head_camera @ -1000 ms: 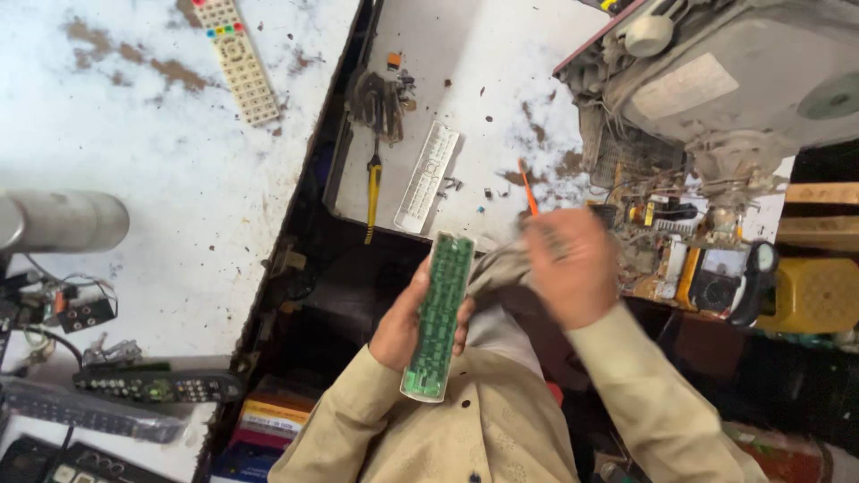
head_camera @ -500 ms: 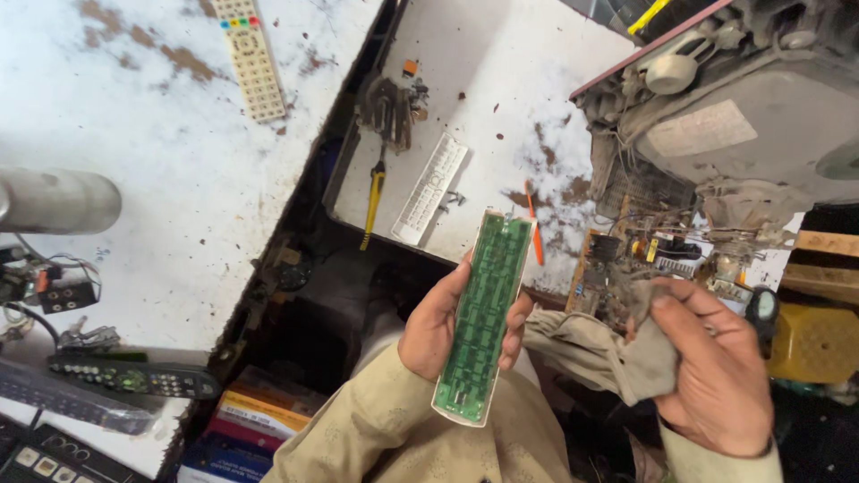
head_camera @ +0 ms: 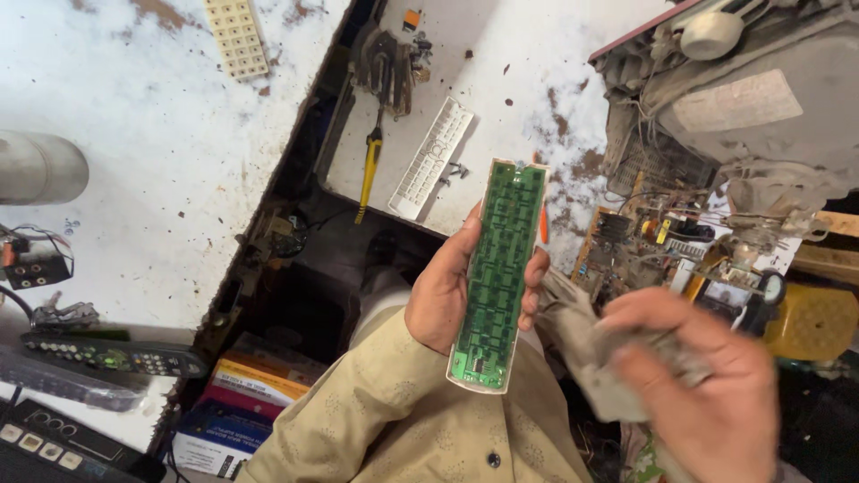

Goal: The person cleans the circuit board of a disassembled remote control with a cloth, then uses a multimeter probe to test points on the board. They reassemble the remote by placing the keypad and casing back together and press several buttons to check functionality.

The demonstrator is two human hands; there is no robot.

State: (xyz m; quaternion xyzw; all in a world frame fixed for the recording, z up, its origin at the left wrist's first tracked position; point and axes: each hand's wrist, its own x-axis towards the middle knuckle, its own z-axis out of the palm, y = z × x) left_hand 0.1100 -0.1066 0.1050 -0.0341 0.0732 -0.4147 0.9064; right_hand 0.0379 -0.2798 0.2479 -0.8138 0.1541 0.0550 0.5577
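A person is holding an opened remote control, its green circuit board facing up, above their lap at a cluttered repair table.

The left hand (head_camera: 445,291) is wrapping its grip around the long remote control shell (head_camera: 497,273), thumb on one edge and fingertips on the other, keeping it nearly upright in the middle of the view. The right hand (head_camera: 698,380), blurred at lower right, is clutching a crumpled grey cloth (head_camera: 582,344) just beside the remote. On the white table (head_camera: 161,152) beyond are lying a yellow-handled tool (head_camera: 369,170), a white keypad cover (head_camera: 433,158) and a dark remote (head_camera: 112,358). A dusty television chassis (head_camera: 734,98) is sitting at upper right.
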